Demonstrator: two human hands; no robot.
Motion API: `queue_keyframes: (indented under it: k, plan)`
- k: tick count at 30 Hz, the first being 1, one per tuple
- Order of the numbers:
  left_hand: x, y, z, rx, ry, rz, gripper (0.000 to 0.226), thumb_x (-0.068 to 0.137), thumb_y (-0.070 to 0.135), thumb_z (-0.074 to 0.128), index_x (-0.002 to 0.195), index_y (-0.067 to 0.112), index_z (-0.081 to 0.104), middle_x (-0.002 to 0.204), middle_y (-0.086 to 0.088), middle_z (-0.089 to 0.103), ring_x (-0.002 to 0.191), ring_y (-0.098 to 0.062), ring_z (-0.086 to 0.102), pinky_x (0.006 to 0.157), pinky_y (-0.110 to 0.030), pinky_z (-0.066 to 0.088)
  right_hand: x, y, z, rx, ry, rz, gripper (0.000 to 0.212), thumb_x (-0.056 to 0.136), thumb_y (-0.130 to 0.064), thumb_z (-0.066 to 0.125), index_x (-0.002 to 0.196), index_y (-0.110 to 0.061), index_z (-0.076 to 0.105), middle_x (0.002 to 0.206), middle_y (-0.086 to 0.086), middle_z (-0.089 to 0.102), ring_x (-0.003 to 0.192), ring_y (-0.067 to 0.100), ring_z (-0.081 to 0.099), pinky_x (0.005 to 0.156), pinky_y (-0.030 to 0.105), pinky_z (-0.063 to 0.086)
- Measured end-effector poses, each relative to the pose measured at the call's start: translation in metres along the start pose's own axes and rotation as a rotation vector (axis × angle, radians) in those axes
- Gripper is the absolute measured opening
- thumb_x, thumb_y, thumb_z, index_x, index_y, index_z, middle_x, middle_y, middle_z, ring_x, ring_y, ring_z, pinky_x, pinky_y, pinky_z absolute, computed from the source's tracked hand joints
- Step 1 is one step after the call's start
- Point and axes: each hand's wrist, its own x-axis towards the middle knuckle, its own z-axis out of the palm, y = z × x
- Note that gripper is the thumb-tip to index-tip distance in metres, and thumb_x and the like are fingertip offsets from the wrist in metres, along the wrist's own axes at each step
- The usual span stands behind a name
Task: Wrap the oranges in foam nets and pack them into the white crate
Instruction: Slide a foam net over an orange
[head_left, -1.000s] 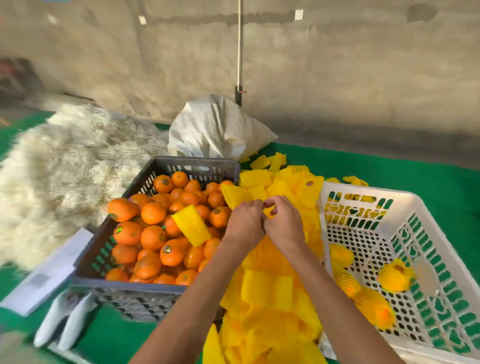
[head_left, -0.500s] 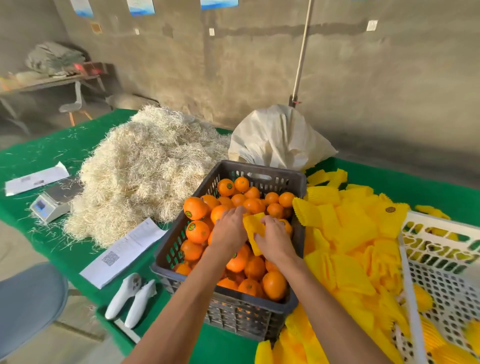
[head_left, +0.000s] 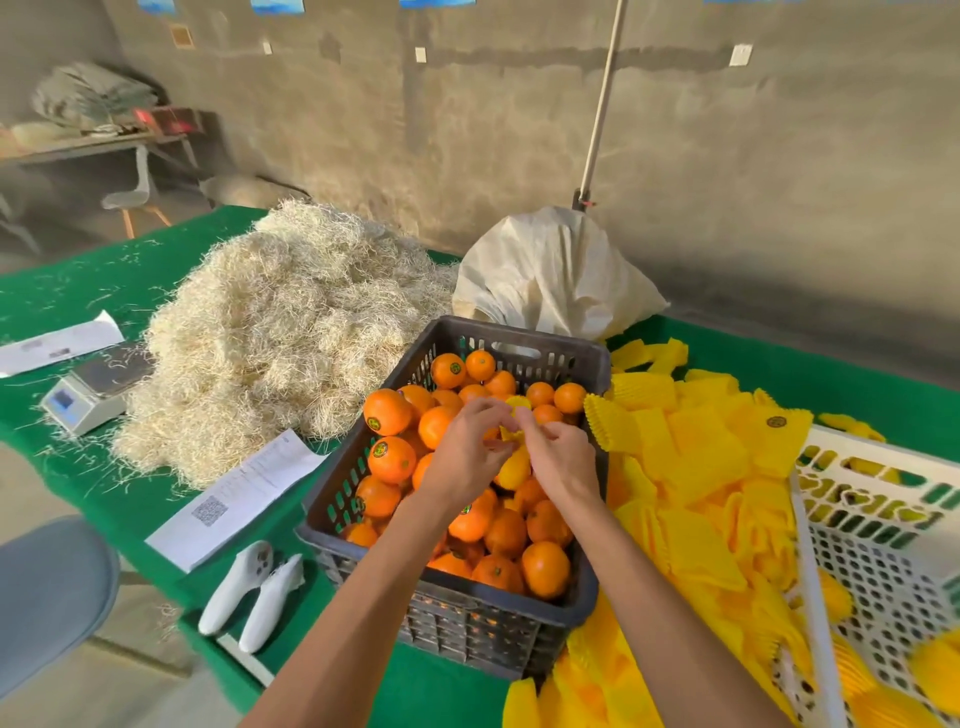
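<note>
Both hands are over the dark crate (head_left: 457, 631), which is loaded with loose oranges (head_left: 389, 460). The left hand (head_left: 465, 457) and right hand (head_left: 563, 460) are each pinching the same yellow foam net (head_left: 514, 465) from either side, right above the fruit. Can't tell if there's an orange inside the net. Just right of the crate there's a big pile of yellow foam nets (head_left: 696, 457) spread on the green table (head_left: 130, 280), and past that the white crate (head_left: 883, 551) with a few wrapped pieces in it. On the left sit a heap of straw (head_left: 280, 332), a small scale (head_left: 88, 389), some printed sheets (head_left: 239, 499) and two white controllers (head_left: 254, 592). A white sack (head_left: 556, 275) sits behind the dark crate.
</note>
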Motion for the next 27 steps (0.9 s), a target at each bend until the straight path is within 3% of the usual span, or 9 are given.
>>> queue_keyframes:
  k: [3,5,7,10,12,16,19,24,27]
  plan:
    - [-0.009,0.001,-0.004,-0.092,0.077,-0.141,0.039,0.09,0.003,0.075,0.121,0.017,0.058,0.129,0.001,0.054,0.112,-0.014,0.064,0.078,-0.024,0.059,0.003,0.001,-0.001,0.089,-0.034,0.046,0.02,0.095,-0.029,0.064,0.081,-0.016,0.072,0.079,0.005,0.072,0.075,0.025,0.072,0.071,0.045,0.061]
    - [-0.013,-0.003,-0.012,0.027,-0.065,-0.304,0.061,0.086,0.015,0.082,0.137,0.019,0.047,0.133,0.001,0.052,0.11,-0.018,0.063,0.072,-0.024,0.056,0.002,0.001,-0.004,0.017,-0.01,-0.04,0.013,0.096,-0.024,0.063,0.09,-0.016,0.073,0.086,0.001,0.072,0.082,0.024,0.071,0.07,0.035,0.057]
    - [-0.016,-0.008,-0.019,0.303,-0.319,-0.357,0.071,0.081,0.022,0.087,0.142,0.017,0.052,0.135,-0.003,0.056,0.116,-0.025,0.061,0.082,-0.035,0.057,-0.004,-0.001,-0.005,-0.073,0.027,-0.118,0.023,0.097,-0.026,0.063,0.114,-0.014,0.073,0.108,0.001,0.073,0.1,0.021,0.068,0.082,0.034,0.056]
    - [-0.025,-0.008,-0.017,0.601,-0.511,-0.309,0.069,0.078,0.024,0.088,0.139,0.016,0.057,0.13,-0.009,0.061,0.125,-0.031,0.053,0.091,-0.048,0.054,-0.014,-0.004,-0.005,-0.161,0.075,-0.193,0.032,0.099,-0.028,0.062,0.128,-0.016,0.068,0.123,0.002,0.07,0.113,0.021,0.065,0.091,0.032,0.052]
    - [-0.028,-0.006,-0.008,0.782,-0.573,-0.284,0.066,0.08,0.025,0.085,0.139,0.016,0.057,0.132,-0.008,0.062,0.133,-0.03,0.047,0.091,-0.047,0.055,-0.019,-0.004,-0.004,-0.214,0.088,-0.235,0.031,0.1,-0.029,0.061,0.128,-0.017,0.067,0.124,0.003,0.07,0.115,0.022,0.065,0.091,0.033,0.053]
    - [-0.028,-0.001,0.006,0.982,-0.617,-0.266,0.051,0.082,0.017,0.083,0.128,0.014,0.062,0.128,-0.008,0.065,0.119,-0.03,0.063,0.08,-0.037,0.053,-0.023,-0.001,-0.009,-0.27,0.11,-0.262,0.031,0.1,-0.03,0.06,0.129,-0.018,0.065,0.128,0.001,0.067,0.118,0.02,0.062,0.092,0.034,0.055]
    - [-0.026,-0.002,0.0,0.804,-0.577,-0.297,0.064,0.076,0.023,0.091,0.131,0.012,0.061,0.127,-0.009,0.063,0.118,-0.033,0.062,0.088,-0.041,0.057,-0.022,0.002,-0.016,-0.289,0.117,-0.259,0.031,0.1,-0.03,0.06,0.128,-0.018,0.065,0.128,0.001,0.067,0.118,0.02,0.062,0.09,0.033,0.053]
    - [-0.02,0.014,-0.025,0.223,-0.183,-0.387,0.077,0.07,0.049,0.092,0.131,0.012,0.063,0.115,-0.006,0.067,0.1,-0.018,0.062,0.075,-0.03,0.055,-0.019,0.004,-0.028,-0.231,0.17,-0.211,0.03,0.101,-0.028,0.059,0.129,-0.017,0.065,0.129,0.003,0.067,0.12,0.022,0.062,0.093,0.035,0.053]
    - [-0.017,0.03,-0.036,-0.08,-0.036,-0.48,0.063,0.056,0.071,0.088,0.1,0.027,0.074,0.105,0.007,0.069,0.099,-0.012,0.063,0.071,-0.022,0.05,-0.02,0.004,-0.032,-0.233,0.196,-0.246,0.03,0.102,-0.028,0.058,0.128,-0.014,0.065,0.127,0.004,0.066,0.119,0.021,0.061,0.091,0.031,0.051]
